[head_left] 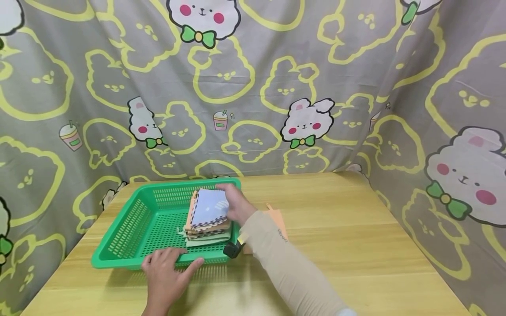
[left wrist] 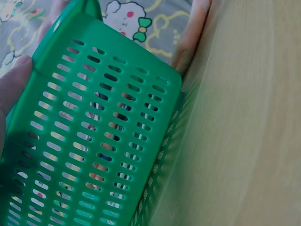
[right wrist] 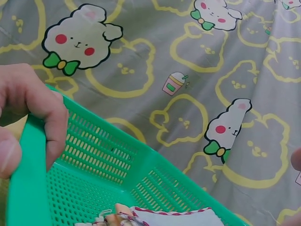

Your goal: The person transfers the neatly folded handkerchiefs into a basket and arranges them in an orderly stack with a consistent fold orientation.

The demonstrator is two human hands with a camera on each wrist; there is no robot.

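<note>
A green plastic basket (head_left: 158,237) with slotted walls stands on the table. My left hand (head_left: 168,272) grips its near rim, fingers curled inside and thumb outside, as the right wrist view shows of that hand (right wrist: 35,108). In the basket's right end lies a stack of fabric pieces (head_left: 209,210), the top one pale blue with dark checked edging; a thin white cord loops out on its left. My right hand (head_left: 239,204) is over the stack's right side, close to the basket's right rim. Its fingers reach toward the far rim; its thumb is mostly hidden.
A flat orange piece (head_left: 278,219) with a small loop and dark lettering lies on the table right of the basket, partly behind the right sleeve (head_left: 288,263). The wooden table (head_left: 348,228) meets a grey patterned curtain (head_left: 253,87) behind and at both sides.
</note>
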